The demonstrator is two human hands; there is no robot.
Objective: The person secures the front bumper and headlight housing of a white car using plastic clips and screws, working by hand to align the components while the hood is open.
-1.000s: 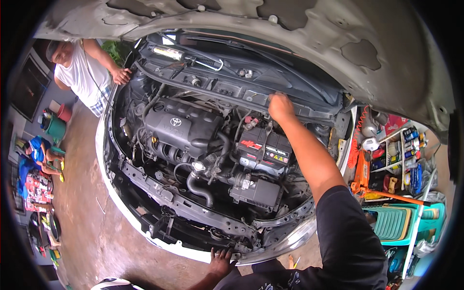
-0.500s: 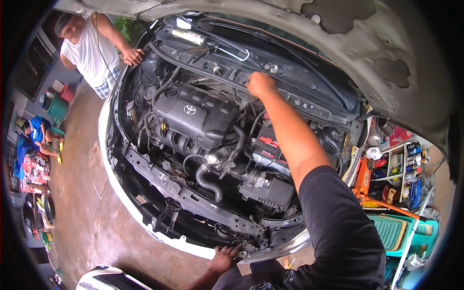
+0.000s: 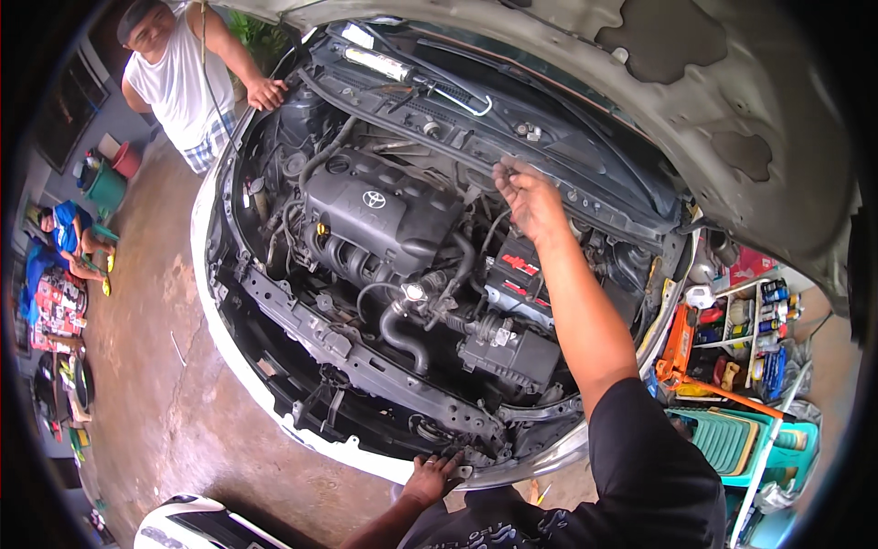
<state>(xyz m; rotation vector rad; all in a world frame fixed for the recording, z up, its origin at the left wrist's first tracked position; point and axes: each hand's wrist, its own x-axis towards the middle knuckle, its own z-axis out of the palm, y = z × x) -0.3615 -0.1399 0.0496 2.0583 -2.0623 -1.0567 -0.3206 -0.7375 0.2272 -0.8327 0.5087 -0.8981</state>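
Note:
My right hand (image 3: 532, 203) is raised above the back of the engine bay with its fingers loosely parted and nothing visible in it. Beneath it are the black cowl edge (image 3: 471, 166) and the car battery (image 3: 512, 276) with red markings on top. Left of that hand sits the black plastic engine cover (image 3: 366, 206). At the near side, my left hand (image 3: 430, 479) lies on the car's front edge, fingers stretched over the rim beside a metal bracket. The black air filter box (image 3: 512, 357) and a curved radiator hose (image 3: 402, 343) lie between my hands.
Overhead hangs the raised hood (image 3: 777, 220). A work light (image 3: 377, 64) rests near the windshield. Another person (image 3: 178, 78) stands far left, a hand on the fender; someone else sits (image 3: 78, 240) by the wall. An orange floor jack (image 3: 677, 339) and bottle rack (image 3: 745, 334) stand right.
My right hand has lifted off the cowl area and come slightly nearer, its fingers going from closed to parted. My left hand stays on the front edge. The view has shifted slightly.

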